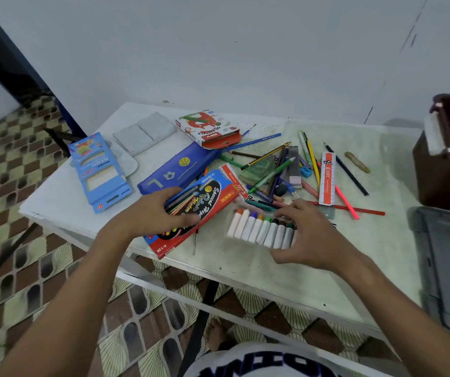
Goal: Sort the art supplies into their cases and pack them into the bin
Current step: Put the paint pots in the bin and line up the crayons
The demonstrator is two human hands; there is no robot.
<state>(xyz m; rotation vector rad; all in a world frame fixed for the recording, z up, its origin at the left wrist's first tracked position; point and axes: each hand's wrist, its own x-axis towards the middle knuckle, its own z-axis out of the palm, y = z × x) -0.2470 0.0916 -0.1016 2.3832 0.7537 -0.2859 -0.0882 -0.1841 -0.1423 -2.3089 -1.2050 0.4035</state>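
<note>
Bin (446,270) cut off at right edge. Eight markers (261,229) under curled right hand (308,235), grip unclear. Left hand (153,213) clutched box (191,210). Two rulers (327,178) on counter (245,270).

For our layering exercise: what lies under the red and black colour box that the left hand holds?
Under the colour box, gripped by the left hand, show the blue pencil case and a thin stick poking out below. Whatever else lies beneath is covered.
</note>
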